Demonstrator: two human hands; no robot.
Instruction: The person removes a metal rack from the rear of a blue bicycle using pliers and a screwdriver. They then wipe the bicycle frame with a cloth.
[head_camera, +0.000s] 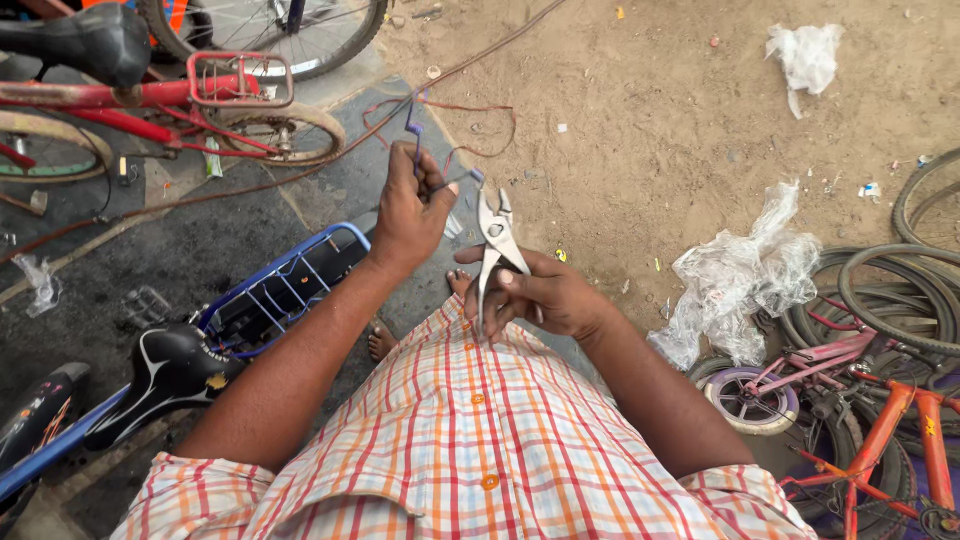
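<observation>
Checked shirt (470, 440) below raised left hand (410, 215) pinching cable (415, 135), right hand (545, 295) around pliers (495, 240).

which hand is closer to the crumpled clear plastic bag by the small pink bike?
Right. The right hand, holding pliers, sits just left of the plastic bag. The left hand, gripping a cable, is farther left.

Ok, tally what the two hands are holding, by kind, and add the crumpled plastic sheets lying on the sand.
Pliers, in the right hand: 1
Thin cable, in the left hand: 1
Crumpled plastic sheets: 2
Total: 4
</observation>
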